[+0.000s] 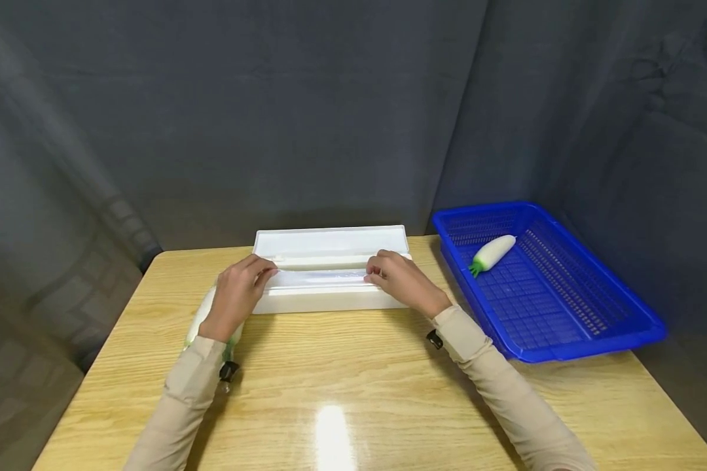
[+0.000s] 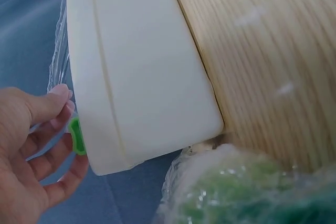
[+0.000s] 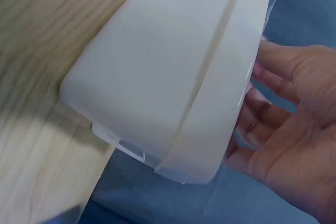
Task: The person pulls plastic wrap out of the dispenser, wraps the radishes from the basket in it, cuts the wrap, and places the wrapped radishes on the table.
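A white plastic-wrap dispenser [image 1: 330,301] lies lengthwise across the back of the table, its lid [image 1: 330,242] raised. Clear plastic wrap [image 1: 315,279] spans the top of it between both hands. My left hand [image 1: 235,294] pinches the film at the left end between thumb and index finger; in the left wrist view a green slider [image 2: 77,136] sits by the other fingers. At the right end my right hand [image 1: 402,281] pinches the film, its fingertips partly behind the dispenser in the right wrist view. A film-wrapped white radish [image 1: 201,320] lies beside my left wrist, partly hidden by it.
On the right stands a blue plastic basket [image 1: 536,320] with an unwrapped white radish [image 1: 496,251] in it, green stems toward the left. The wooden table [image 1: 330,373] extends in front of the dispenser. A dark curtain [image 1: 306,118] hangs behind the table.
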Demonstrator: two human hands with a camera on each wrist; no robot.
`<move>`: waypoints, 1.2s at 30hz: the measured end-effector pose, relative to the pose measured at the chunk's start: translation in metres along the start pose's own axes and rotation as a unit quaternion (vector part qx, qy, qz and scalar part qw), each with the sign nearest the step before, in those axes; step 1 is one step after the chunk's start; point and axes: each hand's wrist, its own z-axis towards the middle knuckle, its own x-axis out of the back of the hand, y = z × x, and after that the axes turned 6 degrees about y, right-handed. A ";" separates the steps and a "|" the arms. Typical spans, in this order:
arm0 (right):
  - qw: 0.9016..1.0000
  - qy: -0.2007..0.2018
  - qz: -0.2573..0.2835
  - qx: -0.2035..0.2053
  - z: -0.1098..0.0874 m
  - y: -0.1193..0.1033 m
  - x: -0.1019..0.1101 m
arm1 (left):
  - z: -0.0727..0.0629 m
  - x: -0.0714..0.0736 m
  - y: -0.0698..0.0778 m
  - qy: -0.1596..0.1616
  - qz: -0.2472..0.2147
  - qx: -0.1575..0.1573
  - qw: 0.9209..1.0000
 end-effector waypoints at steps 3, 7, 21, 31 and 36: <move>1.000 -0.003 0.003 -0.014 0.003 -0.002 0.001 | -0.001 0.001 -0.001 -0.001 0.004 0.006 1.000; 0.999 -0.003 -0.030 -0.012 0.001 -0.002 0.007 | -0.001 0.006 -0.003 -0.034 0.006 0.004 0.999; 0.998 0.016 -0.038 0.038 -0.003 0.010 0.004 | -0.009 0.009 -0.007 -0.037 0.009 0.017 0.999; 1.000 -0.003 0.001 -0.001 0.003 0.004 0.004 | -0.005 0.012 -0.003 -0.008 0.013 0.027 1.000; 1.000 0.014 -0.004 0.012 -0.001 0.004 0.005 | -0.004 0.014 -0.001 -0.005 0.011 0.019 1.000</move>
